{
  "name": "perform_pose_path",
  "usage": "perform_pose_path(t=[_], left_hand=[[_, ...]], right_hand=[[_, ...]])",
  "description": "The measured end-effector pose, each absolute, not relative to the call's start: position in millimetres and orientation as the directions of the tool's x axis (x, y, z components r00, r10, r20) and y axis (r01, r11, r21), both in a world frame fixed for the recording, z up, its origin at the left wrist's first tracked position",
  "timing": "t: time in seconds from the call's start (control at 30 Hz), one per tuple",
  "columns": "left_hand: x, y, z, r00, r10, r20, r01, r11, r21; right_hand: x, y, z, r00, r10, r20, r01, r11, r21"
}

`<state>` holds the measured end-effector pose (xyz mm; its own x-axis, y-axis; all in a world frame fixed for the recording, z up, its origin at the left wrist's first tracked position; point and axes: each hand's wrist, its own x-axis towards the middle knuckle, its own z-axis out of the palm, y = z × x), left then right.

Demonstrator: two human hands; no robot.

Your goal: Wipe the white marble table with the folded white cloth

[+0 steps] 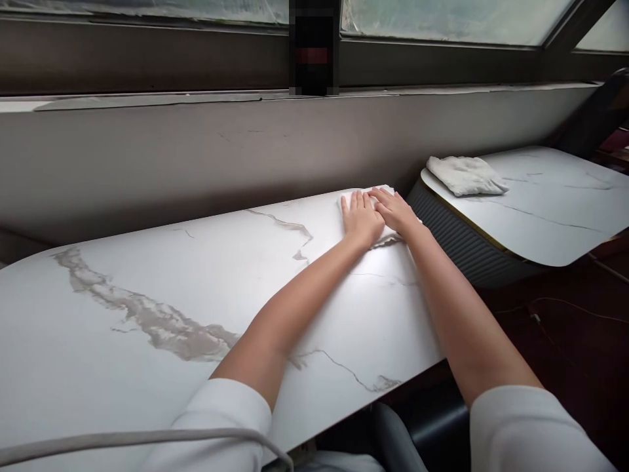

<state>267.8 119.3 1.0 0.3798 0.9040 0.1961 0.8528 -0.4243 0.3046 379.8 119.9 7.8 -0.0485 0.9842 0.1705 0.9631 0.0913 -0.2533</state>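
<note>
A white cloth [388, 235] lies on the marble-patterned white tabletop [162, 269], at its far right corner. My left hand [362, 221] rests flat on the cloth with its fingers stretched out. Beside it, my right hand [394, 211] also presses flat on the cloth, its fingers extended toward the left. The two hands touch or overlap slightly near the thumbs. Both palms hide much of the cloth.
A second marble-patterned table [555, 203] with a ribbed grey base stands to the right, a folded white cloth [466, 175] on its near corner. Behind runs a grey wall [221, 144] below windows. A grey cable [196, 435] crosses the lower left. A dark chair [398, 436] is below.
</note>
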Motion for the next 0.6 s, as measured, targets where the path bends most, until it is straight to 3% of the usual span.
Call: perform_pose_path(t=[0.3,0.43,0.6], left_hand=[[268,134,0,0.395,0.895,0.209,0.855,-0.441,0.273],[270,103,0,0.415,0.880,0.230,0.848,-0.465,0.253],[270,30,1,0.525,0.815,0.246,0.789,-0.574,0.219]], right_hand=[[381,129,10,-0.055,0.989,0.133,0.972,0.084,-0.218],[387,95,12,-0.090,0.992,0.087,0.981,0.104,-0.163],[395,11,6,-0.028,0.991,0.129,0.990,0.045,-0.136]])
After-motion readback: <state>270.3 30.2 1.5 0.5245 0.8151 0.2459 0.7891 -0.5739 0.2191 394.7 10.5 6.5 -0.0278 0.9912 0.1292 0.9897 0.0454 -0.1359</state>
